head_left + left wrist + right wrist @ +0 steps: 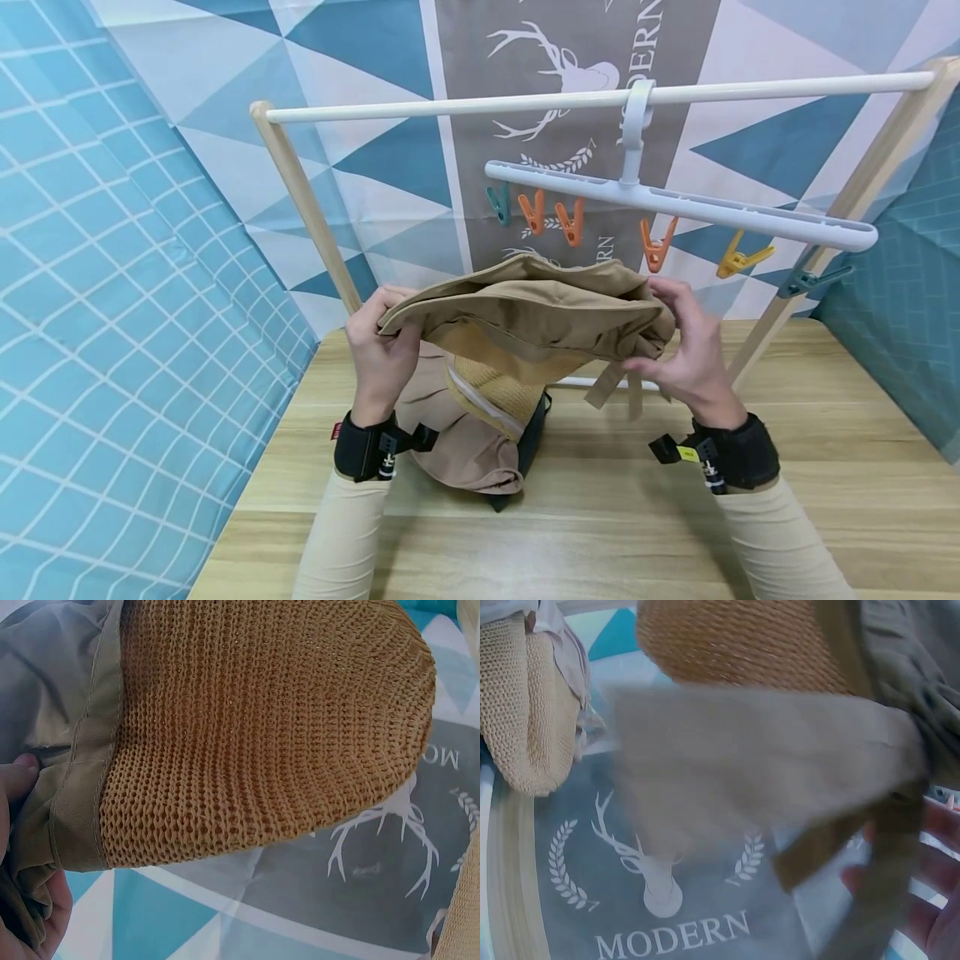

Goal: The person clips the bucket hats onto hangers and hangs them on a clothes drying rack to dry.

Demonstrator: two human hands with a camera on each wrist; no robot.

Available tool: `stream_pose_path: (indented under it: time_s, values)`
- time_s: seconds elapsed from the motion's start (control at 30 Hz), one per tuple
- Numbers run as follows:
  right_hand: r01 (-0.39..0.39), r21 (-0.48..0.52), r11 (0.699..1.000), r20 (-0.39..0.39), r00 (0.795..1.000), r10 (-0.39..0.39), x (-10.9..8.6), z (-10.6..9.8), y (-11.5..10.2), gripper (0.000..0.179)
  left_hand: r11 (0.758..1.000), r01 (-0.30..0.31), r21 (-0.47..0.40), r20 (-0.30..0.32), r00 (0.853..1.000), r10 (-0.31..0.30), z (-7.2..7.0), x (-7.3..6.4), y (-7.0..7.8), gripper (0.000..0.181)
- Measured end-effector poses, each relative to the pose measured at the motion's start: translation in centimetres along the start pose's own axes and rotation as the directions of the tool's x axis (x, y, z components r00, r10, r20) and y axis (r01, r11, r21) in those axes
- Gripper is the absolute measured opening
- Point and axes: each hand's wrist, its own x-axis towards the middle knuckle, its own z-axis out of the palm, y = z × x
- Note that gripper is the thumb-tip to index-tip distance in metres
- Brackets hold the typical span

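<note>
- You hold the khaki sun hat (525, 315) up in front of the drying rack, above the bench (600, 525), one end of its brim in each hand; that two-ended hold seems meant to spread the soft cloth.
- Your left hand (381, 354) pinches its end, thumb on the near side and fingers behind the fold.
- Your right hand (693, 358) grips the bunched cloth at the other end, thumb low and fingers over the top; the brim is more crumpled here.
- Gripping cloth alone leaves the woven crown (270, 727) uncrushed, and it shows below the brim in the head view.
- Loose tie straps (635, 396) dangle beside your right hand, probably because no finger pins them.
- A pinkish-brown hat (457, 442) with a woven crown lies on the bench, partly on a dark item (531, 437), below and near your left hand.
- The peg hanger (675, 200) hooks over the white rail (450, 108), which lets its pegs, such as the yellow peg (738, 257), hang free.
- Your forearms reach up and forward, leaning slightly toward each other, with both hands at about the same height, so the hat sits nearly level.
</note>
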Motion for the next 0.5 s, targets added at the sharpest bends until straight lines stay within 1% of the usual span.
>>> stream_pose_path:
  time_s: [0.1,0.17,0.23,0.3,0.37,0.5]
  values:
    - [0.051,0.017,0.999,-0.002,0.999,-0.051,-0.1,0.4,-0.4,0.114,1.0,0.002,-0.004,-0.008,1.0,-0.002,0.2,0.0,0.0,0.04]
    - [0.087,0.018,0.996,-0.018,0.996,-0.087,-0.1,0.7,-0.8,0.101,1.0,-0.001,-0.004,-0.015,1.0,0.001,0.3,0.0,-0.1,0.044]
    - [0.118,-0.005,0.993,-0.046,0.992,-0.118,-0.2,0.9,-1.3,0.087,1.0,-0.006,0.002,-0.02,1.0,0.006,0.4,-0.1,-0.2,0.046]
    - [0.138,-0.036,0.99,-0.082,0.987,-0.141,-0.3,1.0,-1.6,0.077,1.0,-0.011,0.004,-0.016,1.0,0.011,0.5,-0.1,-0.2,0.048]
    - [0.139,-0.066,0.988,-0.112,0.983,-0.146,-0.4,0.9,-1.9,0.071,1.0,-0.013,0.003,-0.006,1.0,0.013,0.5,-0.1,-0.3,0.048]
    - [0.119,-0.088,0.989,-0.14,0.981,-0.131,-0.3,0.7,-2.2,0.069,1.0,-0.009,-0.015,0.022,1.0,0.009,0.5,-0.2,-0.4,0.048]
